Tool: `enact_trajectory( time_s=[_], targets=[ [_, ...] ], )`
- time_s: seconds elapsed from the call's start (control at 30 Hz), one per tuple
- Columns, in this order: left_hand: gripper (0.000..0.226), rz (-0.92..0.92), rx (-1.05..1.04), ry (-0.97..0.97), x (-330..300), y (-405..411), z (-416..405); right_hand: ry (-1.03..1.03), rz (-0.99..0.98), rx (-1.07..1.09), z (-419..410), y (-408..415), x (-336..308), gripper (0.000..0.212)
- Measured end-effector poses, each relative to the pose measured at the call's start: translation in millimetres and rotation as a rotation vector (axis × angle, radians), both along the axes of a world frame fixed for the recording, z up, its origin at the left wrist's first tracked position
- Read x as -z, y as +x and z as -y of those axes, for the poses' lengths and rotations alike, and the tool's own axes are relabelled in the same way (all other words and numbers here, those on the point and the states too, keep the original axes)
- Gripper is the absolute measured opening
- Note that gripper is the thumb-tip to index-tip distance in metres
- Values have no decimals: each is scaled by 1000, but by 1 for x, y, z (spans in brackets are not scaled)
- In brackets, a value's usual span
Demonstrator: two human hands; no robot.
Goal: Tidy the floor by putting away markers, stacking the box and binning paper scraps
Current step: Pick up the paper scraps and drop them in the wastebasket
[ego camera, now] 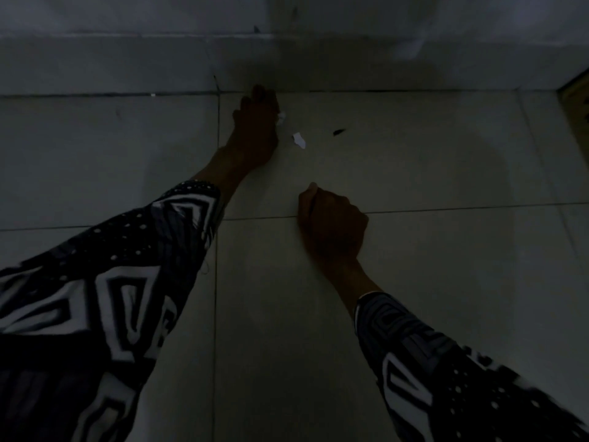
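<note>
I see a small white paper scrap [299, 140] lying flat on the pale floor tiles [414, 161], and I take it as my landmark. Just to its upper left a second, crumpled white scrap [281, 118] shows at the edge of my left hand [256, 129]; the hand reaches out toward the wall, and the scrap sits against its fingers, but the light is too dim for me to tell whether the fingers pinch it or only touch it. Just to the right of the landmark scrap, apart from it, lies a small dark fleck [339, 132] on the same tile; I cannot tell what it is. Below the scrap and slightly right, well apart, my right hand [331, 224] hovers or rests over a grout line with its fingers curled into a fist and the thumb tip up; whether anything is inside it I cannot see. Both arms wear black-and-white patterned sleeves [105, 298]. Beyond the scrap the tiles meet a pale wall [127, 59], and far to the right something brownish [577, 100] stands at the frame edge
</note>
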State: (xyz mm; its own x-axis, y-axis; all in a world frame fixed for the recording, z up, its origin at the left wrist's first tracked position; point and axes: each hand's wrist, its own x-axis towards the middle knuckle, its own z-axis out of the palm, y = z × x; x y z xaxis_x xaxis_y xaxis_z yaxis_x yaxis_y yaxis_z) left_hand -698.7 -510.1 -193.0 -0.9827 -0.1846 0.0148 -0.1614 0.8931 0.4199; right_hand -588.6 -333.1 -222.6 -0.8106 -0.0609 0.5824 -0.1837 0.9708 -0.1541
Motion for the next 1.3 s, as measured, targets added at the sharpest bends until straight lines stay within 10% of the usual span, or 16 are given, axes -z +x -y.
enact_trajectory(
  time_s=[0.27,0.63,1.3],
  targets=[
    [39,-149,-75,183,14,34,-20,-23,3,19,0,2,-3,49],
    [31,-271,363,114,12,40,-26,-43,12,18,0,2,-4,47],
    [12,-310,68,6,6,68,-48,-149,50,-18,-1,4,-5,50]
  ],
)
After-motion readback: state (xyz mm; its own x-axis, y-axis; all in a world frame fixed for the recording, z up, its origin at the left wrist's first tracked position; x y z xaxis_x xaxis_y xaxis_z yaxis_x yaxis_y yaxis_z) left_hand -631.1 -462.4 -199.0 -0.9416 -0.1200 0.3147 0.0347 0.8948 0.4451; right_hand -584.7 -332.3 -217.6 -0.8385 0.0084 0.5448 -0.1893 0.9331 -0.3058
